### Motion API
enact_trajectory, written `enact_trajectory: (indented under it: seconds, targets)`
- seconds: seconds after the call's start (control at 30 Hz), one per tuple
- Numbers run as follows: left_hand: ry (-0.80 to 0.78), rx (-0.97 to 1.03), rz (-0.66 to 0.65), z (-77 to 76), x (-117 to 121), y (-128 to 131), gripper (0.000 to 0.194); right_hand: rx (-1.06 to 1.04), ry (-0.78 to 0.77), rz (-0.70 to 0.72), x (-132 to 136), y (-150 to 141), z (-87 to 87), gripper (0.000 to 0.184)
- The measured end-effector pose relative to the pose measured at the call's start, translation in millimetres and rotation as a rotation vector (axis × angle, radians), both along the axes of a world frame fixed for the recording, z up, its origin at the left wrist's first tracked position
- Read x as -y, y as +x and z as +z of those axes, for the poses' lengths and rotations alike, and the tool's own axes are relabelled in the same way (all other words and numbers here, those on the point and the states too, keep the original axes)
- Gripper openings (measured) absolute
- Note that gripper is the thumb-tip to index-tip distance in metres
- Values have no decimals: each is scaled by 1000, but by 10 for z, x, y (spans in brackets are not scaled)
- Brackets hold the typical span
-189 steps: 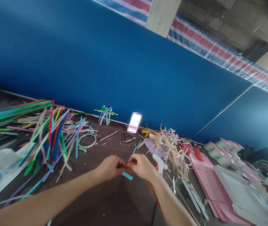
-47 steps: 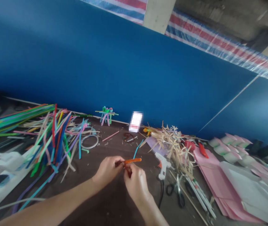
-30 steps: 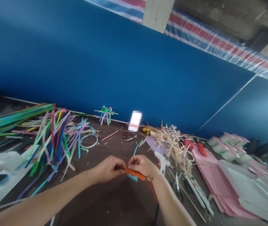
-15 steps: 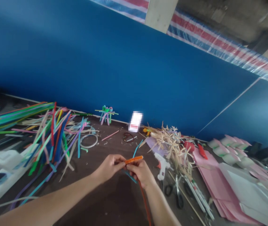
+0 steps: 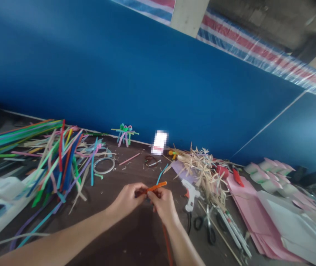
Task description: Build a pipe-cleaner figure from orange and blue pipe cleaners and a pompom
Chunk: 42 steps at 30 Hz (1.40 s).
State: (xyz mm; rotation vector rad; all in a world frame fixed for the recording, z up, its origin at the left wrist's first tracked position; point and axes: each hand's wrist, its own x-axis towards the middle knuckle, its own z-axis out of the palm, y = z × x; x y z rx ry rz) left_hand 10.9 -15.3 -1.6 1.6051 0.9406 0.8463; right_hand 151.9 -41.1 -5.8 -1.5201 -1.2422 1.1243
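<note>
Both my hands meet over the dark table top, pinching a short fuzzy orange pipe cleaner between their fingertips. My left hand grips its lower end, and my right hand holds it from the near side. The fingers hide where it joins anything else. A long red-orange strand hangs down past my right wrist. Just beyond the hands lies a thin blue strip.
A heap of multicoloured pipe cleaners lies left, with a wire ring beside it. To the right are a white glue gun, scissors, dried straw strips and pink paper sheets. A blue wall backs the table.
The orange piece has tilted, its far end now lower to the right. Both hands have shifted slightly lower, and the blue strand seen under them earlier no longer shows.
</note>
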Motion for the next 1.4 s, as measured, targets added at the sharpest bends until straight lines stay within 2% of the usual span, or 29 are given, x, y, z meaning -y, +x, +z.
enact_trajectory:
  seconds: [0.1, 0.2, 0.33, 0.43, 0.53, 0.67, 0.77, 0.93, 1.03, 1.17, 1.4]
  targets:
    - [-281, 112, -21, 2, 23, -48, 39, 9, 29, -33, -20, 33, 28, 23]
    - [-588, 279, -13, -16, 57, -92, 41, 28, 81, -62, -31, 64, 27, 26]
    - [-719, 416, 0, -60, 72, -94, 32, 90, 192, -53, -7, 30, -14, 23]
    - [-694, 434, 96, -115, 79, -49, 30, 106, 227, -78, 31, -34, -46, 22]
    - [-665, 543, 214, -187, 118, 23, 34, 129, 248, -145, 66, -93, -82, 22]
    - [-696, 693, 269, -253, 186, 121, 36, 144, 265, -220, 101, -149, -146, 25]
    - [-632, 628, 295, -267, 181, 152, 28, 142, 266, -202, 125, -175, -199, 22]
    - [-374, 349, 349, -246, 94, 100, 26, 163, 270, -115, 167, -183, -271, 11]
    - [-280, 203, 294, -206, 67, 63, 24, 270, 282, -109, 201, -183, -279, 12]
    - [-231, 122, 267, -192, 63, 53, 22, 490, 346, -118, 249, -201, -238, 14]
    - [-52, 90, 251, -380, 57, 39, 17, 945, 402, -49, 308, -244, -170, 16]
